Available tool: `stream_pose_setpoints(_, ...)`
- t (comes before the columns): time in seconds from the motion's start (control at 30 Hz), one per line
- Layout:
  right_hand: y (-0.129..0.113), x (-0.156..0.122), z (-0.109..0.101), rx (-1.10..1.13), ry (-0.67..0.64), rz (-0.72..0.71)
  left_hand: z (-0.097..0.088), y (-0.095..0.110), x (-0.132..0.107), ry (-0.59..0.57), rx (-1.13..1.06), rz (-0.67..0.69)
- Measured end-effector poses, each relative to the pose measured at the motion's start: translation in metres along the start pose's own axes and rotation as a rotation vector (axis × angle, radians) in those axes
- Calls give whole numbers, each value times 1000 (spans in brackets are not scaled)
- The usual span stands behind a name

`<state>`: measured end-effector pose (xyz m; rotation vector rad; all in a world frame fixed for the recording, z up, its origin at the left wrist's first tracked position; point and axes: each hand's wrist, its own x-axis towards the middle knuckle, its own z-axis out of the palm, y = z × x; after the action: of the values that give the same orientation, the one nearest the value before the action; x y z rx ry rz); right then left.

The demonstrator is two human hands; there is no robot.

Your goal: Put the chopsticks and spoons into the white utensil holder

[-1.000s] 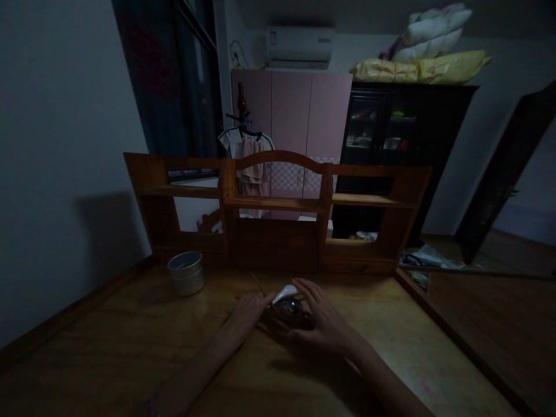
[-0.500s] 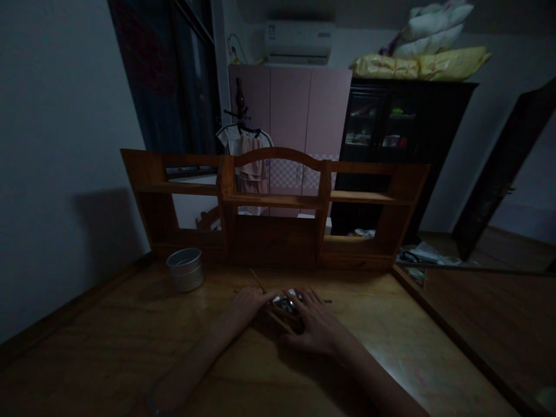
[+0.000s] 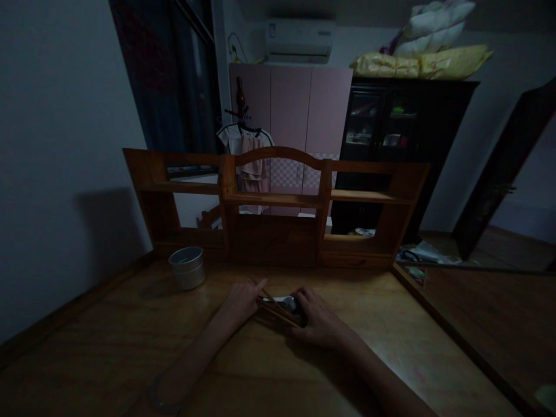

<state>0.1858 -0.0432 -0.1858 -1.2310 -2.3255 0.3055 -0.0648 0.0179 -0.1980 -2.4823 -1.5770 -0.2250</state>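
My left hand [image 3: 244, 299] is closed around one end of several thin wooden chopsticks [image 3: 279, 313], its thumb lying along the top. At their other end, my right hand [image 3: 319, 319] curls its fingers and thumb around the bundle. Between the hands, among the sticks, lies a shiny whitish-silver utensil [image 3: 284, 301], perhaps a spoon; its full shape is hidden. A dark part sits under the right fingers, too dim to make out. Both hands are low over the wooden tabletop [image 3: 243, 370]. To the left of them stands a round metal tin [image 3: 187, 271], upright.
A wooden shelf unit [image 3: 273, 200] with open compartments runs along the table's back edge. The wall [image 3: 56, 174] borders the left side. A raised wooden rim [image 3: 452, 330] runs along the right edge. Behind are a pink wardrobe [image 3: 289, 110] and a dark cabinet [image 3: 408, 121].
The hands have drawn slightly apart and their fingers have closed in. The sticks now lie more in line with each other between the hands. The tin stays where it was on the table.
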Motion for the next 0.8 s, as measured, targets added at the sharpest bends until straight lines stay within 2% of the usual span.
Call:
stream_pose_setpoints(0.2,-3,1,0,-5,13,2,2,-4,1,11,-5,-177)
stream_pose_setpoints(0.33,-3,1,1,-11,14,-10,9,-8,-2,97,5,-266)
stream_pose_setpoints(0.47,-3,0,2,1,3,-39,4,-11,-9,179,131,-427)
stream_pose_setpoints(0.63,0,-1,2,19,-9,-37,-4,-28,-12,238,149,-459)
stream_pose_setpoints(0.8,-1,-1,2,42,-13,-29,6,-46,-7,411,40,-430)
